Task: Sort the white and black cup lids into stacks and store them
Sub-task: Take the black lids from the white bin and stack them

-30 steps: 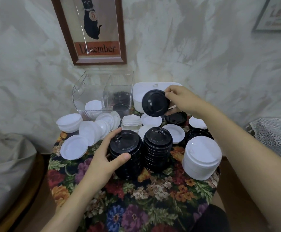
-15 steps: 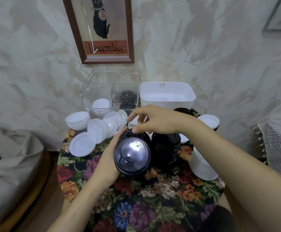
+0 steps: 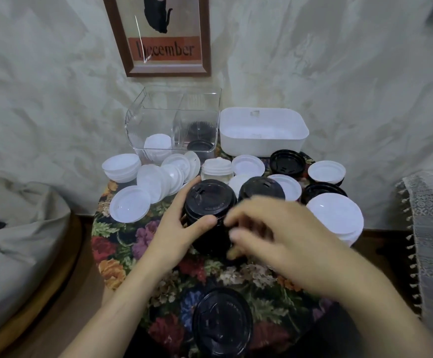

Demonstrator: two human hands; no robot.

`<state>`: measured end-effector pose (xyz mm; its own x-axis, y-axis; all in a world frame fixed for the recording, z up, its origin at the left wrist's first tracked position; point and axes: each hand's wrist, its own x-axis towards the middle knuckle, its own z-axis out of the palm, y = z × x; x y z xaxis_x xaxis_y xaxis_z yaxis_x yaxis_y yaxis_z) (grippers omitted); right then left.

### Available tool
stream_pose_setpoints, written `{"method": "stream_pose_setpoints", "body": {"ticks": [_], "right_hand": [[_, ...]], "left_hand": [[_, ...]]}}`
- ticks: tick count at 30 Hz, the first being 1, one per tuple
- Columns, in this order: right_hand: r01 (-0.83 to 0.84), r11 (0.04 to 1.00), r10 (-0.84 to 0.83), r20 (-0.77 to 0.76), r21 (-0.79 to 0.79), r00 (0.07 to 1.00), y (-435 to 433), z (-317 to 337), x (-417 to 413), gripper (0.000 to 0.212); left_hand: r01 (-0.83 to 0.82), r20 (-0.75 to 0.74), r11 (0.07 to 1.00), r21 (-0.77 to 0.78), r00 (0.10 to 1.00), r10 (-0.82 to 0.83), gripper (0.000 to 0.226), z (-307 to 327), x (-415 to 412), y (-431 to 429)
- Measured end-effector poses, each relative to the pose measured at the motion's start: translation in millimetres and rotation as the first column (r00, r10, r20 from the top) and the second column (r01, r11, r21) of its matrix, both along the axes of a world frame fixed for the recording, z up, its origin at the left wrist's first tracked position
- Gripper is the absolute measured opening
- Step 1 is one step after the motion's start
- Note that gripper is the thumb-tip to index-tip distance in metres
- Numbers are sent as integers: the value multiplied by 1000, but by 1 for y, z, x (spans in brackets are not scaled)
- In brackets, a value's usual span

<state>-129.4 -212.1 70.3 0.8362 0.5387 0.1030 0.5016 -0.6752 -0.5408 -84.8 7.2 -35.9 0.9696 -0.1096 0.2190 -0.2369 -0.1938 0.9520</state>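
Note:
My left hand (image 3: pixel 178 229) grips a tall stack of black lids (image 3: pixel 210 202) at mid-table, thumb in front and fingers behind it. My right hand (image 3: pixel 274 228) is blurred. Its curled fingertips lie against the stack's right side, and whether they hold it is unclear. A second black stack (image 3: pixel 261 186) stands just behind. One loose black lid (image 3: pixel 221 325) lies at the table's near edge. A white lid stack (image 3: pixel 335 215) stands on the right. Loose white lids (image 3: pixel 130 204) spread across the left. The clear two-compartment container (image 3: pixel 158 99) holds white lids on the left and black lids on the right.
An open white bin (image 3: pixel 261 144) sits at the back right beside the clear container. More black and white lids (image 3: pixel 287 162) lie in front of it. The small round table has a floral cloth (image 3: pixel 122 244). A grey cushion is at left, a lace-covered surface at right.
My right hand has come down from above the stack to its right side. The stack in my left hand is upright again. A black lid now lies at the table's near edge.

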Motion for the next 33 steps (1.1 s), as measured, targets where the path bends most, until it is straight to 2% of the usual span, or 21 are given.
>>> {"method": "stream_pose_setpoints", "body": {"ticks": [1, 3, 5, 10, 11, 15, 18, 20, 22, 25, 29, 33], "right_hand": [[-54, 998, 50, -93, -41, 994, 0, -12, -17, 29], [-199, 952, 138, -256, -231, 957, 9, -44, -43, 51], [-223, 914, 145, -241, -337, 959, 17, -76, -51, 55], [-23, 940, 24, 1, -340, 1000, 14, -105, -39, 57], [10, 945, -8, 8, -328, 1000, 15, -106, -37, 58], [19, 968, -49, -113, -252, 992, 8, -102, -29, 58], [-59, 970, 11, -203, -234, 979, 3, -98, -29, 78], [-75, 969, 34, -174, -237, 984, 1, -97, -30, 71], [-34, 988, 12, -145, -151, 989, -3, -89, -27, 49], [82, 992, -62, -188, 101, 980, -10, -62, -21, 22], [164, 934, -128, -130, 318, 983, -14, -29, -7, 43], [184, 868, -187, -40, 461, 982, -10, -8, 13, 45]], "left_hand": [[-6, 2, 1000, 3, 1000, 6, 85, 0, 0, 0], [-12, 11, 1000, 18, 1000, 12, 84, 0, 0, 0], [-11, 18, 1000, 26, 1000, 11, 84, 1, -1, -1], [-17, 23, 999, 29, 1000, 16, 83, 2, -1, -2], [-16, 23, 1000, 26, 1000, 15, 82, 2, -1, -2], [-15, 16, 1000, 23, 1000, 15, 82, 2, -1, -3], [-12, 12, 1000, 22, 1000, 12, 81, 1, -1, -1], [-8, 14, 1000, 27, 1000, 8, 79, 1, -1, -1], [-8, 15, 1000, 28, 1000, 7, 79, 2, -1, -1], [-8, 12, 1000, 21, 1000, 8, 80, 3, -1, -1], [0, 17, 1000, 31, 1000, -1, 87, 8, -3, -3], [12, -13, 999, 31, 1000, -12, 97, 8, -5, 0]]}}
